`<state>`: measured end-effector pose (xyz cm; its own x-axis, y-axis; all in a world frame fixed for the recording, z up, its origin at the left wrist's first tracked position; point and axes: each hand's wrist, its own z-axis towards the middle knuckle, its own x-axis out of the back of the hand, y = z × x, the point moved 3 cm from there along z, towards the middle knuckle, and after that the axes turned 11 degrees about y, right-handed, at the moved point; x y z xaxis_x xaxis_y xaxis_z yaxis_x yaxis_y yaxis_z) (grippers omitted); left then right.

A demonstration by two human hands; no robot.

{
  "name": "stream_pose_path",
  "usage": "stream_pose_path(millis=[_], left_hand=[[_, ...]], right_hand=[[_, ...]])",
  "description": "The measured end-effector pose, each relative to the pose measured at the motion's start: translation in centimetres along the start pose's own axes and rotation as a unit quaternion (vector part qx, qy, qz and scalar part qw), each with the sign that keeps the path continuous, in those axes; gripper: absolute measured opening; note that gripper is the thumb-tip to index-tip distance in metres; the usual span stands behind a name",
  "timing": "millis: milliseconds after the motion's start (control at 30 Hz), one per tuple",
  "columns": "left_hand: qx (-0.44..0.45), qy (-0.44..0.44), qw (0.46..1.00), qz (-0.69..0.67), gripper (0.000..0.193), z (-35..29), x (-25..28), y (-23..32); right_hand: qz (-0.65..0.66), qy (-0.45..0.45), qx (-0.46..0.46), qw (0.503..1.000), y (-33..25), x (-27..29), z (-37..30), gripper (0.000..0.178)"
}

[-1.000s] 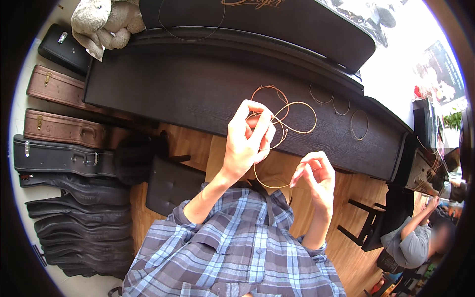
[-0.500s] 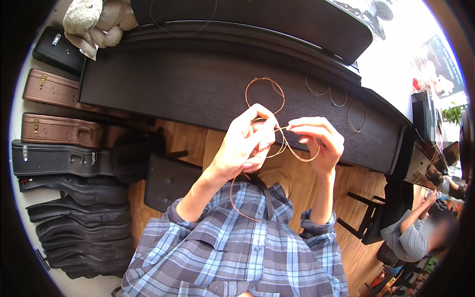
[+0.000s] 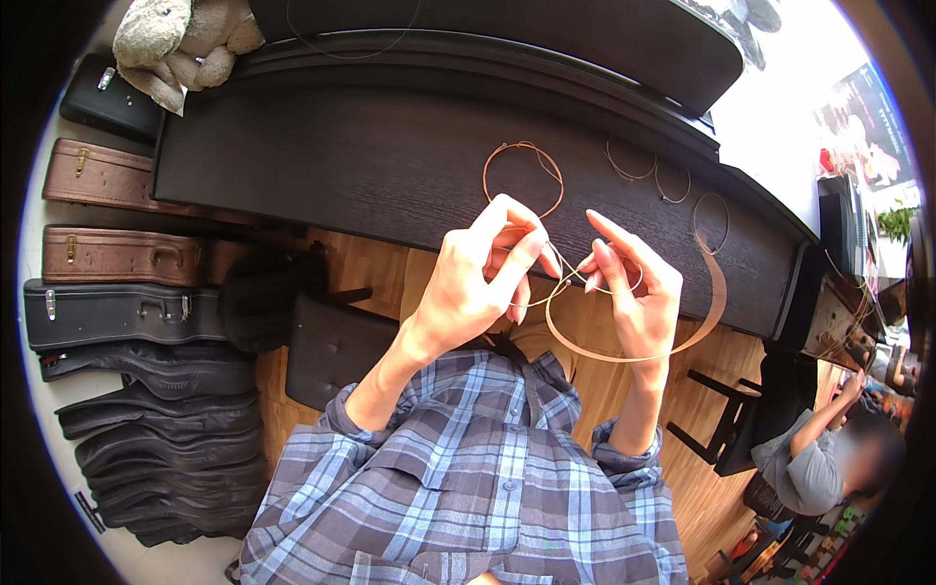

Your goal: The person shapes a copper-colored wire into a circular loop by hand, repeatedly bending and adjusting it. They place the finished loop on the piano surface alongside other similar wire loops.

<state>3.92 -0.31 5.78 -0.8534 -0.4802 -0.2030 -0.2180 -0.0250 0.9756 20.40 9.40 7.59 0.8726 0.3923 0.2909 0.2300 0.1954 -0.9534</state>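
Observation:
A thin bronze-coloured wound string, like a guitar string, loops and crosses between my two hands in front of my chest. My left hand pinches it between thumb and fingers. In my right hand, the thumb and some fingers are closed on the string beside the crossing, while the index finger sticks up. One length curves under my right wrist and up to its right, blurred by motion. Just beyond my hands, a coiled copper-coloured string lies on the dark wooden lid of what looks like a piano.
Thin silvery string coils lie on the lid's right part. Brown and black instrument cases stand at left, near a black padded stool. A plush toy sits at the far left. Another person is at the right.
The string's free tail, which hung down over my shirt, has swung out to the right in a wide curve. My right index finger has lifted off the string.

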Motion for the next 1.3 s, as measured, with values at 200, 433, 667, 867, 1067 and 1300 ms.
stream_pose_path(millis=[200,433,667,867,1067,1300], left_hand=[[0.014,-0.011,0.994,-0.104,0.009,-0.1,-0.8,-0.6],[-0.031,0.036,0.995,-0.092,0.010,0.1,-0.7,-1.4],[0.000,0.085,0.988,-0.130,0.012,1.3,-0.3,-1.8],[0.000,0.087,0.989,-0.120,0.012,1.2,-0.6,-1.6],[-0.056,0.110,0.991,-0.043,0.012,1.2,-1.1,-1.8],[-0.074,0.124,0.989,-0.014,0.010,1.4,-0.9,-2.1]], right_hand=[[-0.052,-0.026,0.010,0.998,-0.4,-0.6,0.1,0.035],[-0.042,-0.102,-0.043,0.993,0.9,-1.5,0.0,0.037],[-0.028,-0.039,0.015,0.999,1.7,-1.2,-0.9,0.075],[-0.147,0.130,0.206,0.959,-2.2,0.0,-2.7,0.050],[-0.186,0.048,0.233,0.953,-2.8,-3.8,-2.4,0.047],[-0.085,0.045,0.238,0.967,-1.9,-3.8,-2.7,0.033]])
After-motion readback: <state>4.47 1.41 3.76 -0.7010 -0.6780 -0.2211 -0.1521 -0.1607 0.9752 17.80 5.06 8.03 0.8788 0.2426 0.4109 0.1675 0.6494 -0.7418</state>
